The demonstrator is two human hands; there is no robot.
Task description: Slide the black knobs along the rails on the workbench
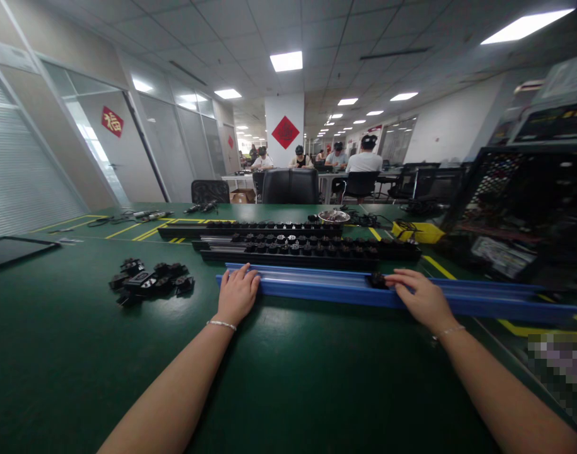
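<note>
A long blue channel rail (311, 291) lies across the bench in front of me. My left hand (238, 293) is closed over its left end, fingers across the far edge. Inside the rail, right of its middle, sits a small black socket module (377, 280). The fingertips of my right hand (420, 296) pinch the right side of this module; part of their contact is hidden. Left of the rail, several loose black modules (149, 280) form a small heap on the green bench top (288, 378).
Behind the blue rail lie several black rails (288, 255) filled with modules. Further back are a metal bowl (334, 217), cables and a yellow bin (418, 232). A dark equipment rack (515, 208) stands at right, a black frame (18, 252) at left. People sit at far tables.
</note>
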